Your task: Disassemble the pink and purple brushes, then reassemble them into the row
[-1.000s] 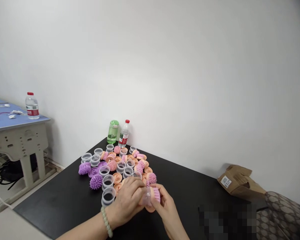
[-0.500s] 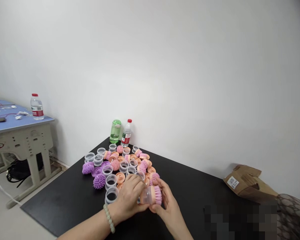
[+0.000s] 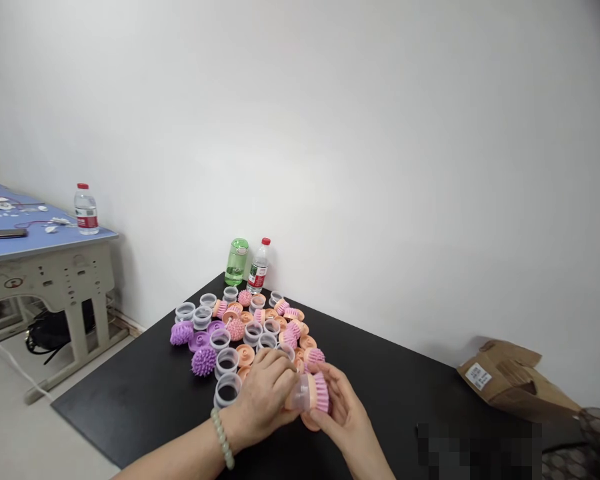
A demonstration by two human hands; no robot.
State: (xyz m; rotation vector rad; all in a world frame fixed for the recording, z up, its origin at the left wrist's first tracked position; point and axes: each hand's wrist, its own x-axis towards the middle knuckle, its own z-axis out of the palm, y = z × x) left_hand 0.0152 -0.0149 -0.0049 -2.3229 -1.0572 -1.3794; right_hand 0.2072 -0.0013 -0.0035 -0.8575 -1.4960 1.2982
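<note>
Left hand [image 3: 267,393] closed on the clear cup [image 3: 301,395] of a pink brush [image 3: 321,392], lower centre; its fingertips are hidden, so exact grip uncertain. Right hand [image 3: 347,413] half-curled, thumb and fingers about the bristle end. Change from a second ago: right thumb sits lower, baring more bristles. Suggests an adjusted grip, same piece in work. Loose cups [image 3: 227,388] and purple heads [image 3: 203,361], centre-left, keep their layout. Whole scene, bottles [image 3: 258,270] and box [image 3: 505,373] included, sits farther right in frame.
</note>
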